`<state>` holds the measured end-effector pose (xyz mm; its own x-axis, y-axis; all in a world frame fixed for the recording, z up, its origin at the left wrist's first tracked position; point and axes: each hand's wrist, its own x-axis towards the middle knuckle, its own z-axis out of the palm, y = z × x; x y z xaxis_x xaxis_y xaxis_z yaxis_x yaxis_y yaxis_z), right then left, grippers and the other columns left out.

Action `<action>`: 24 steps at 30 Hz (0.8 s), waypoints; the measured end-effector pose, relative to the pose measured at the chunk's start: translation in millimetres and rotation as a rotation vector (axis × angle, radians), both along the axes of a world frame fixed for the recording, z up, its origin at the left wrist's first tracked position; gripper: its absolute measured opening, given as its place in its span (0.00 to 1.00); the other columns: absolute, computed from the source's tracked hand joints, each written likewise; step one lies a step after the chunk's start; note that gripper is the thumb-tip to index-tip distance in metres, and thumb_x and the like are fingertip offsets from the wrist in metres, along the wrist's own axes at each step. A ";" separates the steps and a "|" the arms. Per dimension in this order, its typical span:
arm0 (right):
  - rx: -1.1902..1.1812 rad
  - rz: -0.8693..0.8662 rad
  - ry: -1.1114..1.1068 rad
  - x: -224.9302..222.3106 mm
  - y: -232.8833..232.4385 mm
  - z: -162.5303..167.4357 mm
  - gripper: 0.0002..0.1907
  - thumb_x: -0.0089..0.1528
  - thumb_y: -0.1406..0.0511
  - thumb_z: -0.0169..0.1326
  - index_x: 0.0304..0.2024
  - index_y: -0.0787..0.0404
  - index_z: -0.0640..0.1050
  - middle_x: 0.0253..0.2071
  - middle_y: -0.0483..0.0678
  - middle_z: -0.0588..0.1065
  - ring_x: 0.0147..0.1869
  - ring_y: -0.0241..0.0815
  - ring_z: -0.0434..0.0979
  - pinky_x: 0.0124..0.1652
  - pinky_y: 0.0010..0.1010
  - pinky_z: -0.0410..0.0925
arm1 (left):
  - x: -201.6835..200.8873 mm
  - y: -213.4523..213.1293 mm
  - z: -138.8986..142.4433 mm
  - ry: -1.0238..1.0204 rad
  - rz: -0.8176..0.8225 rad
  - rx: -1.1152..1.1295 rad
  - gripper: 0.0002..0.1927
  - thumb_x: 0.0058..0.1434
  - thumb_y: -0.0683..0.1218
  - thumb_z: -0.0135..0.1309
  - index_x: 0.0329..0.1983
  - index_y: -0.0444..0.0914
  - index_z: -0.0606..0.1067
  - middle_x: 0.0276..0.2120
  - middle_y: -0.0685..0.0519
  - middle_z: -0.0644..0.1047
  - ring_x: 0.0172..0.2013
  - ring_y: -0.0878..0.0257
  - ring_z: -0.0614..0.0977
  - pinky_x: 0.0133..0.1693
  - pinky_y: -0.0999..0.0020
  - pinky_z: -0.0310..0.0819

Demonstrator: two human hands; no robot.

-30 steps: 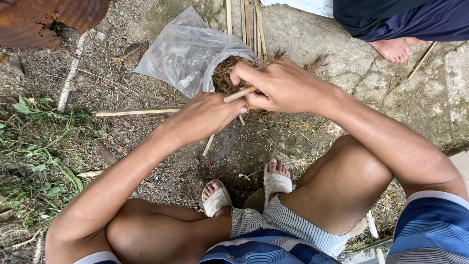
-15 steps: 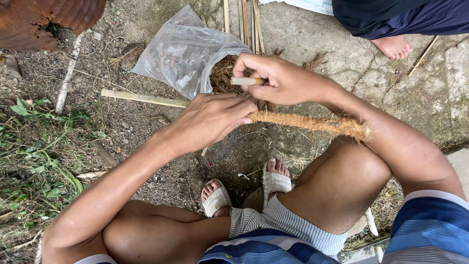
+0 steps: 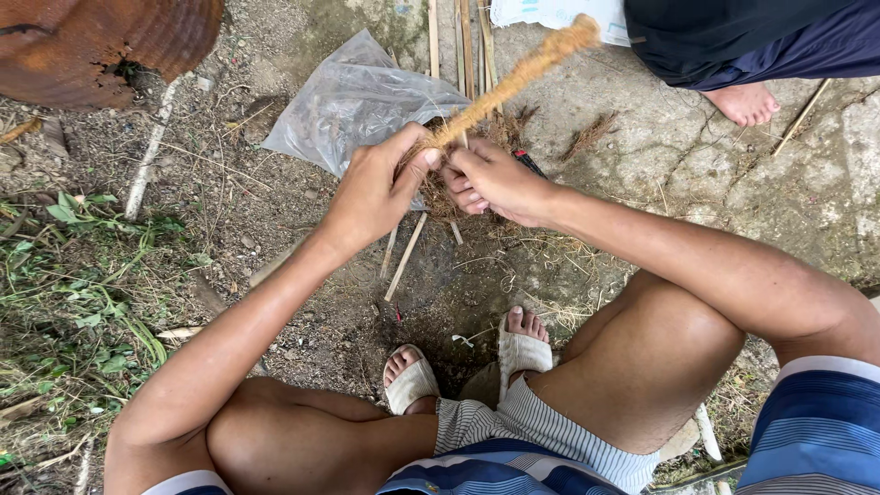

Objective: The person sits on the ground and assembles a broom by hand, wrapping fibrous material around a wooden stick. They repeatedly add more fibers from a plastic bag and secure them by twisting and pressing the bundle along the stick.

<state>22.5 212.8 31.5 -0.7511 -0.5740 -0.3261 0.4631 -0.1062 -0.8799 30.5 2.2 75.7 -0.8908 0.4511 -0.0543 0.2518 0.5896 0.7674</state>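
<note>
Squatting on bare ground, dirt and cracked stone, weeds off to my left side. Ahead of me a crumpled clear plastic bag lies open on the dirt, with a loose heap of brown fibre beside its mouth, partly hidden behind my hands. A few thin bamboo splints lie past the bag, and one short splint lies on the dirt below my hands. Another person's bare foot rests on the stone at upper right, well apart from my work. In hand: a stick wrapped in fibre, angled up and away from me toward the upper right, its near end between both hands. My left hand is curled closed around that near end, thumb and forefinger pinching where the wrapping begins. My right hand is closed too, fingers bent under, pressing on the same end just beside the left; whether it holds loose fibre as well I cannot tell. I judge this as the wrapping stage, most of the stick's length already covered. As I read it, the next move calls for firm tension at the pinch so the wrap does not slacken, and a steady turn of the stick while feeding fibre.
</note>
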 end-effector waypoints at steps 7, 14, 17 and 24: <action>0.157 -0.346 0.281 9.8 -10.6 6.6 0.05 0.69 0.70 0.39 0.46 0.58 0.59 0.28 0.41 0.61 0.24 0.31 0.60 0.22 0.24 0.58 | -16.4 -8.9 -28.3 0.090 -0.210 0.455 0.14 0.81 0.48 0.41 0.50 0.32 0.70 0.37 0.54 0.74 0.36 0.70 0.75 0.36 0.73 0.72; 0.399 -0.412 0.884 15.0 -17.3 5.5 0.05 0.73 0.71 0.45 0.46 0.60 0.62 0.32 0.43 0.65 0.28 0.32 0.64 0.26 0.24 0.61 | -21.2 1.5 -29.6 -0.440 0.044 0.656 0.12 0.77 0.48 0.43 0.48 0.36 0.73 0.29 0.58 0.69 0.26 0.74 0.66 0.27 0.78 0.63; 0.555 -0.244 1.154 21.7 -14.1 15.1 0.06 0.70 0.72 0.46 0.45 0.61 0.62 0.26 0.44 0.65 0.22 0.34 0.65 0.19 0.26 0.57 | -15.5 5.8 -20.6 -0.136 -0.011 0.342 0.09 0.71 0.44 0.46 0.46 0.36 0.75 0.28 0.56 0.75 0.25 0.71 0.73 0.26 0.74 0.69; 0.999 0.105 1.680 20.8 13.0 53.2 0.07 0.69 0.68 0.51 0.38 0.58 0.67 0.12 0.41 0.65 0.11 0.35 0.62 0.11 0.28 0.54 | 9.8 6.5 1.1 0.043 -0.220 -0.162 0.08 0.67 0.44 0.52 0.37 0.36 0.78 0.26 0.50 0.77 0.22 0.60 0.78 0.26 0.64 0.78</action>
